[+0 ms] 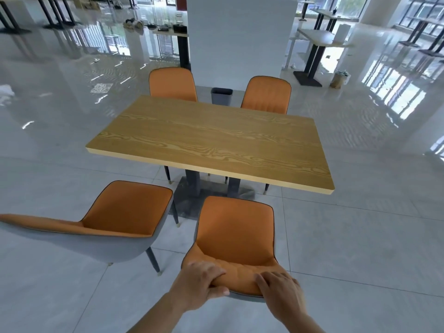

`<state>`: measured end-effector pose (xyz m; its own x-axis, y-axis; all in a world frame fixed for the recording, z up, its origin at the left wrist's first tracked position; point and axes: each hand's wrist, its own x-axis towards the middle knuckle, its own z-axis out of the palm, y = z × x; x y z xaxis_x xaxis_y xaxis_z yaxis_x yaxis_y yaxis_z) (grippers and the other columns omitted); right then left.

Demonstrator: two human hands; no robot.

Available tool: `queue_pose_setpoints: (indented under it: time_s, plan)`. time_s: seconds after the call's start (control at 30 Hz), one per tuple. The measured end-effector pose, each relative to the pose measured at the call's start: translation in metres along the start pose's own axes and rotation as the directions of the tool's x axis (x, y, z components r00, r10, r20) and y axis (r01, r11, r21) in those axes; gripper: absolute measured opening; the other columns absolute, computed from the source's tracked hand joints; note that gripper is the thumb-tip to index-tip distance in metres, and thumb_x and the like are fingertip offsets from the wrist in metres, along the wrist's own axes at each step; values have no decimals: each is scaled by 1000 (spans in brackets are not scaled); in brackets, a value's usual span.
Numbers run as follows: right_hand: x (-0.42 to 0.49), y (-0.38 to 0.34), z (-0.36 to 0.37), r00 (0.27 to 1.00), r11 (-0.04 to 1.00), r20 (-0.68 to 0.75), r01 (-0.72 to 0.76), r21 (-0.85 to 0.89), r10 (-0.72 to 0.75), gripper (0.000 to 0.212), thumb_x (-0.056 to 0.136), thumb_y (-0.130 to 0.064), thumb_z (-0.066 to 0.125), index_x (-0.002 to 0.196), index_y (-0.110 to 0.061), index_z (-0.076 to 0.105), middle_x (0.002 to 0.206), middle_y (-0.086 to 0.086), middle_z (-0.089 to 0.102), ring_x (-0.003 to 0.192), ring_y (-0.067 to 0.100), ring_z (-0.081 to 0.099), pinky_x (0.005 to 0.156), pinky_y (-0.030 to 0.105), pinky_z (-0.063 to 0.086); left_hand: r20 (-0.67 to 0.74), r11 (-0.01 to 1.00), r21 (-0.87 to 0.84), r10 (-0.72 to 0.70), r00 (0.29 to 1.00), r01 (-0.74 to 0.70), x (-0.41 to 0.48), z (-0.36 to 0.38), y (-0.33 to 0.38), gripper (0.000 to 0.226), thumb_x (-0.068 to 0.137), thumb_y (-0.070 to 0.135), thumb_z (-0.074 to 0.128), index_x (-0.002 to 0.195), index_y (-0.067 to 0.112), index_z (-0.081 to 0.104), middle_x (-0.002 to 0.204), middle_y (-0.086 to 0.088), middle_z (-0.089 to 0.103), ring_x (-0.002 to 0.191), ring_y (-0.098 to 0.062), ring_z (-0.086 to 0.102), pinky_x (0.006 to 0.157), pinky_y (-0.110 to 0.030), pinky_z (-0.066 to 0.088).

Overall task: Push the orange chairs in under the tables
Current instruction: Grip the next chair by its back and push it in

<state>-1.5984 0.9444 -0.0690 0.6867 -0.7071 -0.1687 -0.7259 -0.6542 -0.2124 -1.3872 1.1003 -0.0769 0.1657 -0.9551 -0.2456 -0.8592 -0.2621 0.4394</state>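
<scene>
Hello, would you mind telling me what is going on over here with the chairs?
A person is tidying the seating at a wooden table. The left hand and right hand both grip the backrest top of the near chair, which stands clear of the table edge, not yet pushed in. A second chair on the left is also pulled out and turned at an angle. The two far chairs already sit tucked against the opposite side.

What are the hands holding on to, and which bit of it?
Both hands grip the top edge of the backrest of the nearest orange chair: the left hand at its left end, the right hand at its right end.
</scene>
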Motion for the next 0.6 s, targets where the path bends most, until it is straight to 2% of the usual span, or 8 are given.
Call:
queue_pose_setpoints:
  time_s: [0.1, 0.23, 0.33, 0.6]
  plan:
    - [2, 0, 11, 999, 999, -12, -44, -18, 44, 57, 94, -61, 17, 82, -35, 65, 85, -17, 66, 87, 3, 56, 92, 28, 40, 58, 995, 99, -7, 998, 1, 0, 2, -3, 89, 74, 94, 23, 143, 39, 38, 144, 8, 50, 129, -19, 46, 108, -43, 33]
    - [6, 5, 26, 994, 994, -45, -99, -47, 96, 65, 95, -59, 16, 65, -24, 62, 65, -7, 63, 67, 7, 57, 85, 27, 41, 70, 993, 119, -32, 997, 24, 2, 2, -1, 68, 84, 80, 42, 139, 41, 40, 137, 7, 54, 123, -19, 50, 106, -45, 34]
    - [5, 15, 29, 994, 989, -53, -106, -108, 100, 70, 92, -57, 8, 60, -21, 59, 56, -4, 57, 59, 11, 56, 80, 28, 40, 74, 993, 114, -35, 997, 26, 4, 5, 6, 65, 85, 77, 46, 138, 39, 43, 132, 7, 57, 119, -19, 52, 105, -43, 36]
    - [1, 22, 20, 989, 976, -43, -144, -164, 138, 60, 96, -53, 23, 51, -22, 48, 46, -1, 44, 49, 12, 47, 74, 24, 37, 90, 996, 92, -26, 996, 18, 9, 7, 20, 66, 85, 75, 50, 140, 37, 43, 132, 5, 59, 118, -21, 54, 104, -41, 39]
